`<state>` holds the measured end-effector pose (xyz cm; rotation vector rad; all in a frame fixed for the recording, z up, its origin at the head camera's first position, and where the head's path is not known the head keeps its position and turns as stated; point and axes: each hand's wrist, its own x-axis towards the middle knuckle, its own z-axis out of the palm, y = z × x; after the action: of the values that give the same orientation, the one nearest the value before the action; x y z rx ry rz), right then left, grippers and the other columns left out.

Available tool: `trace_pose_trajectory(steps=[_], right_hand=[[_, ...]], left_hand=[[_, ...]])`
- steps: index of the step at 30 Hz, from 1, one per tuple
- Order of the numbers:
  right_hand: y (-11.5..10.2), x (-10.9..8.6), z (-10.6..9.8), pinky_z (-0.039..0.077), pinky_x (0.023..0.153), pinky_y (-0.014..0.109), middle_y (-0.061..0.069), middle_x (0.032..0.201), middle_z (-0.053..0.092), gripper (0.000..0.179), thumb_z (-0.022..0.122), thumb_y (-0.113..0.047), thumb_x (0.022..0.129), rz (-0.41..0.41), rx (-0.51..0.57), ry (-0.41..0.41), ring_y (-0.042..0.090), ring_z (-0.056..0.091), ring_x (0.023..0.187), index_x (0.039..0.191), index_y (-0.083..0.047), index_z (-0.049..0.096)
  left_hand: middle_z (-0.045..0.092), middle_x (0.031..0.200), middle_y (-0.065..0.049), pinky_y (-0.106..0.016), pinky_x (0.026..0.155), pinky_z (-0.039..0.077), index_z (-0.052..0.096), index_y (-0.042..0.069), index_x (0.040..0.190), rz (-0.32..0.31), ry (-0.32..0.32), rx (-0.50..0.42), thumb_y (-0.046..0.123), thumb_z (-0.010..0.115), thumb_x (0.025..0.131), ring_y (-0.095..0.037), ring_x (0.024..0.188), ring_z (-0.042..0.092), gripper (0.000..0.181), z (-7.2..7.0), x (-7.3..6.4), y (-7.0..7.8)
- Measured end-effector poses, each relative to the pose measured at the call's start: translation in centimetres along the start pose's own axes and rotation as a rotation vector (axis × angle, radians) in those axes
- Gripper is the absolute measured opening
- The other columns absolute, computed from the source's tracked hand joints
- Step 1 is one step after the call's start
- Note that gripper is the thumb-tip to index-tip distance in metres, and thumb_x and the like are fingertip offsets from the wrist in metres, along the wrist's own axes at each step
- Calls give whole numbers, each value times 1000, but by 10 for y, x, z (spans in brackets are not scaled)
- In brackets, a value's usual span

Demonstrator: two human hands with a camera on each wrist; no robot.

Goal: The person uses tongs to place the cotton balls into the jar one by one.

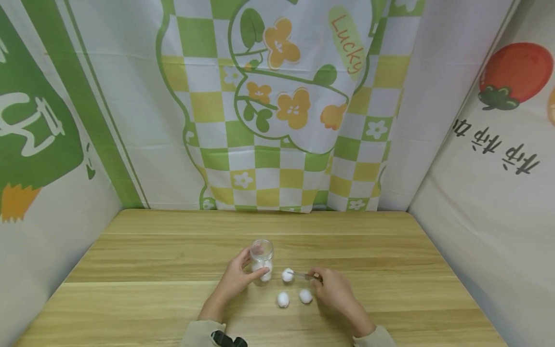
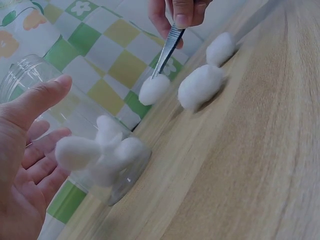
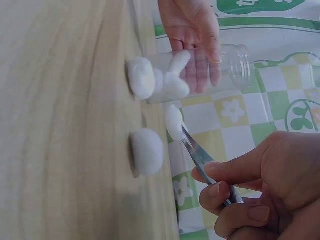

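Observation:
A clear jar (image 1: pixel 262 251) stands upright on the table with several white cotton balls (image 2: pixel 102 152) in its lower part. My left hand (image 1: pixel 235 277) holds it from the left, thumb on the near side and fingers behind. My right hand (image 1: pixel 337 290) pinches metal tweezers (image 3: pixel 199 156) between thumb and fingers. Their tips grip one cotton ball (image 2: pixel 154 90), raised a little off the wood just right of the jar. Two loose cotton balls, one on the left (image 1: pixel 283 300) and one on the right (image 1: pixel 305 296), lie nearer to me. No lid shows on the jar's mouth.
The wood-grain table (image 1: pixel 173 250) reaches back to a green and yellow checked curtain (image 1: pixel 277 168). Printed cloth hangs along the left side and a fruit-printed cloth (image 1: pixel 468 193) along the right. A black device (image 1: pixel 227 340) is strapped at my left sleeve.

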<state>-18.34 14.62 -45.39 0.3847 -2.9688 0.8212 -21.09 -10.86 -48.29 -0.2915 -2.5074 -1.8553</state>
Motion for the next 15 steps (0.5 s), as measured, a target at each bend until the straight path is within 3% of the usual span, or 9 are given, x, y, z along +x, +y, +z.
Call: trace_pose_trajectory(steps=[15], right_hand=[[-14,8,-15,26,42,13,-2,62,60,13,68,-8,86,-62,3,81,3,37,49,98,-9,71]], left_hand=[[51,144,-19,-56,115,38,44,9,142,12,12,4,23,76,82,-40,134,48,70,1,0,-1]])
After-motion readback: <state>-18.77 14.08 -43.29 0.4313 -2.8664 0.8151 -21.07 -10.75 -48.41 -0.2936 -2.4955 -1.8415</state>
